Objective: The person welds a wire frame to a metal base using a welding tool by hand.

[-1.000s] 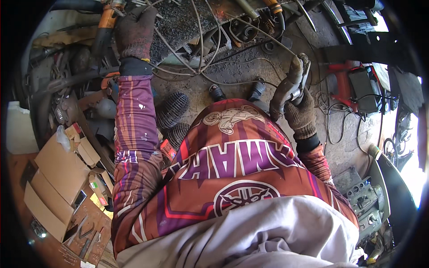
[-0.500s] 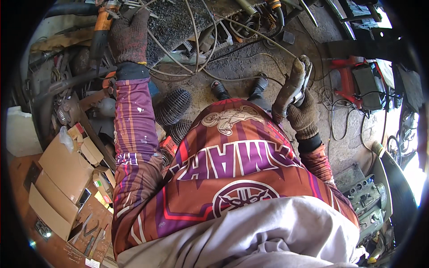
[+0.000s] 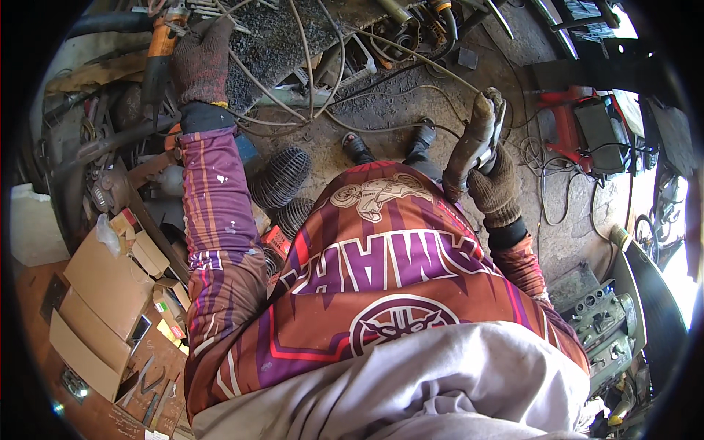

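Observation:
My right hand (image 3: 496, 189), in a brown knitted glove, is closed around a worn, grey-brown electrode holder (image 3: 473, 143) with a metal lever. From the holder's tip a long thin rod (image 3: 418, 56) runs up and left toward the bench. My left hand (image 3: 201, 64), in a dark reddish knitted glove, rests at the bench's left part with its fingers stretched forward. Beside it, on the left, lies an orange and black angle grinder (image 3: 161, 45). Several thin metal rods (image 3: 220, 9) lie by the fingertips, which show only in part.
Cables (image 3: 311, 66) loop over the dark, gritty bench top (image 3: 273, 33) and down to the floor. Coiled dark springs (image 3: 281, 177) stand below my left forearm. An opened cardboard box (image 3: 110, 282) is at left, a red machine (image 3: 563, 125) at right, a grey-green metal machine (image 3: 601, 323) at lower right.
The whole view has shifted slightly, so the bench and grinder appear a little further left. Both hands keep nearly the same places, and the right one still grips the electrode holder.

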Demonstrator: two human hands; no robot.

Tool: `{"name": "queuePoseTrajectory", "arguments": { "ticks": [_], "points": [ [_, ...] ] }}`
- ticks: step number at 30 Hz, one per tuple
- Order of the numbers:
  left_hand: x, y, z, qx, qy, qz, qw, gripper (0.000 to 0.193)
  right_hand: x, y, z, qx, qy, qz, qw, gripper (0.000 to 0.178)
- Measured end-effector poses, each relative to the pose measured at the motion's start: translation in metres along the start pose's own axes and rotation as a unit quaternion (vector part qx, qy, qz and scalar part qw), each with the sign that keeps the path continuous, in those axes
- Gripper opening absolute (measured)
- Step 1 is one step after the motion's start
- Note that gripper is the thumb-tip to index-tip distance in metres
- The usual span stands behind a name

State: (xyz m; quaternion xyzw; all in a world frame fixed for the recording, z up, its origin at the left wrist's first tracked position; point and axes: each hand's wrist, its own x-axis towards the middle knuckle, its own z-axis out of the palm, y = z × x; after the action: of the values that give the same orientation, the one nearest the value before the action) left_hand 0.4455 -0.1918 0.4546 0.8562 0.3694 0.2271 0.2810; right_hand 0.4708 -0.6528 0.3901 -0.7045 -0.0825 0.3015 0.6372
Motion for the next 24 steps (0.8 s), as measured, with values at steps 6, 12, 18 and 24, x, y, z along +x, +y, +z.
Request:
{"name": "queuePoseTrajectory", "arguments": {
  "ticks": [6, 12, 18, 24],
  "points": [
    [-0.008, 0.005, -0.004, 0.007, 0.006, -0.02, 1.0, 0.048, 0.0, 0.008, -0.006, -0.033, -0.006, -0.014, 0.999, 0.052],
    [-0.016, 0.015, 0.0, 0.01, 0.033, 0.018, 0.999, 0.047, 0.003, 0.01, -0.003, -0.018, -0.007, 0.002, 1.0, 0.052],
    [-0.022, 0.03, -0.008, 0.036, 0.024, -0.022, 0.999, 0.047, 0.006, 0.011, -0.005, -0.034, -0.018, -0.019, 0.999, 0.048],
    [-0.015, 0.015, -0.006, 0.047, 0.035, 0.007, 0.998, 0.047, 0.006, 0.014, -0.004, -0.039, -0.011, -0.017, 0.999, 0.047]
  ]
}}
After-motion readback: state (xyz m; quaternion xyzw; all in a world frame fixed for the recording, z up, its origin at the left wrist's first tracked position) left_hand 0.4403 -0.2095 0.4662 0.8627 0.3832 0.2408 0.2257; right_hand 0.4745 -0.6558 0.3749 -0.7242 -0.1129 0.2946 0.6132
